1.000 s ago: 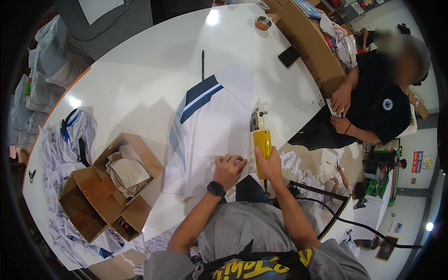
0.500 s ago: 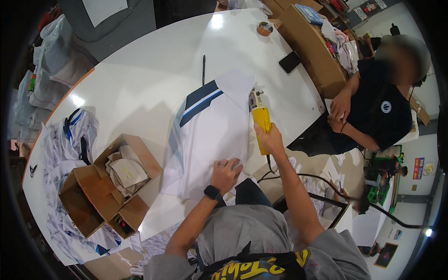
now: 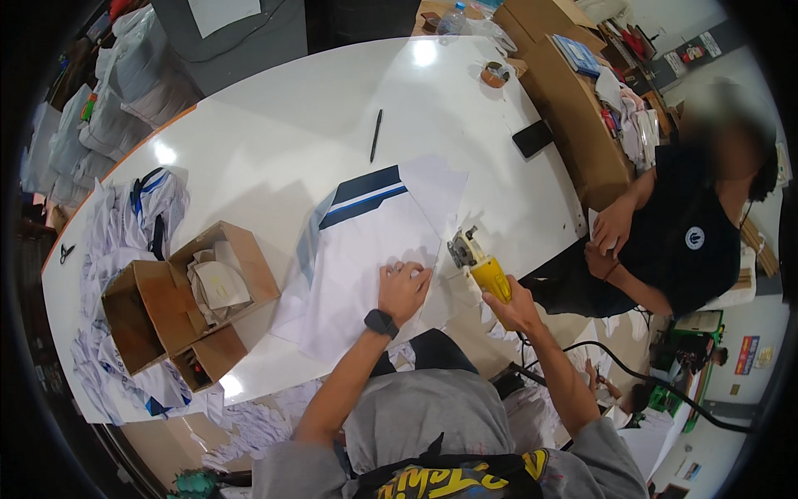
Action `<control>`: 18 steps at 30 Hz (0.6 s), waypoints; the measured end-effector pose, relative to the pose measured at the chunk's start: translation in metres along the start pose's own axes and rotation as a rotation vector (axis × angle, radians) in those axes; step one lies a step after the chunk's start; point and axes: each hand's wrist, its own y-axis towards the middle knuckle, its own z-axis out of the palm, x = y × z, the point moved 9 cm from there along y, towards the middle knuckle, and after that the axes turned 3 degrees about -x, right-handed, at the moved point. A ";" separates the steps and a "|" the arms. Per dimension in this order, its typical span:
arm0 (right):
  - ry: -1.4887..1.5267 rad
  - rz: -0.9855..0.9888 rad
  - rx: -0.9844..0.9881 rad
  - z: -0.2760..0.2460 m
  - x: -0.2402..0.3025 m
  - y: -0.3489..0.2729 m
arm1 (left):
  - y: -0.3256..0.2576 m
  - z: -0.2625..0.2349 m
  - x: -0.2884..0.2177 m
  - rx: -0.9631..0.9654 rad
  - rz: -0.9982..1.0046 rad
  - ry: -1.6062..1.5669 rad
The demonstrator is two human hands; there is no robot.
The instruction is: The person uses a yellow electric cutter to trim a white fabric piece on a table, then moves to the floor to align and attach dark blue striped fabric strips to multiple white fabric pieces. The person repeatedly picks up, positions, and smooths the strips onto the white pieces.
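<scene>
My left hand (image 3: 405, 289), with a dark watch on its wrist, presses flat on a white garment (image 3: 357, 266) that has a dark blue and white band at its far end. The garment lies spread on the white table (image 3: 274, 133) over a sheet of white paper (image 3: 436, 187). My right hand (image 3: 517, 303) grips the yellow handle of a corded power tool (image 3: 475, 259). Its metal head sits at the garment's right edge, close to the table's rim.
An open cardboard box (image 3: 179, 303) with folded cloth stands left of the garment, beside a heap of white garments (image 3: 125, 224). A black pen (image 3: 376, 135), a phone (image 3: 533, 138) and a tape roll (image 3: 495, 73) lie farther off. A person in black (image 3: 682, 241) sits at right.
My left hand slid up along the garment toward the tool. The yellow tool stays at the garment's right edge, shifted slightly, and my view has tilted.
</scene>
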 end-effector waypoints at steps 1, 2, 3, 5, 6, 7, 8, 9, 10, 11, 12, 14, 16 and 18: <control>-0.017 -0.008 0.018 -0.003 0.002 -0.003 | 0.007 0.005 0.003 -0.019 -0.017 0.019; -0.034 -0.017 0.037 -0.005 0.003 -0.004 | 0.010 0.009 0.004 -0.038 -0.034 0.039; -0.041 -0.024 0.043 -0.006 0.000 -0.003 | 0.011 0.013 0.004 -0.039 -0.036 0.036; -0.054 -0.040 0.057 -0.007 -0.003 0.001 | 0.012 0.018 0.006 -0.041 -0.040 0.032; -0.065 -0.052 0.060 -0.007 -0.002 0.004 | 0.012 0.018 0.005 -0.052 -0.028 0.033; -0.075 -0.065 0.064 -0.006 0.000 0.009 | 0.012 0.018 0.005 -0.062 -0.015 0.035; -0.085 -0.078 0.068 -0.006 0.004 0.013 | 0.011 0.018 0.006 -0.072 -0.002 0.036; -0.093 -0.086 0.078 -0.004 0.006 0.016 | 0.011 0.017 0.005 -0.077 -0.004 0.033; -0.101 -0.095 0.089 -0.003 0.008 0.020 | 0.010 0.016 0.005 -0.083 -0.005 0.030; -0.109 -0.104 0.099 -0.001 0.010 0.022 | 0.009 0.016 0.005 -0.088 -0.007 0.026; -0.104 -0.105 0.107 0.000 0.011 0.025 | 0.009 0.016 0.004 -0.094 -0.003 0.026; -0.093 -0.106 0.123 0.002 0.012 0.029 | 0.008 0.015 0.003 -0.106 0.004 0.027; -0.088 -0.107 0.127 0.002 0.016 0.030 | 0.007 0.017 0.004 -0.079 0.002 0.039; -0.084 -0.107 0.128 0.003 0.018 0.031 | 0.007 0.018 0.004 -0.066 0.002 0.046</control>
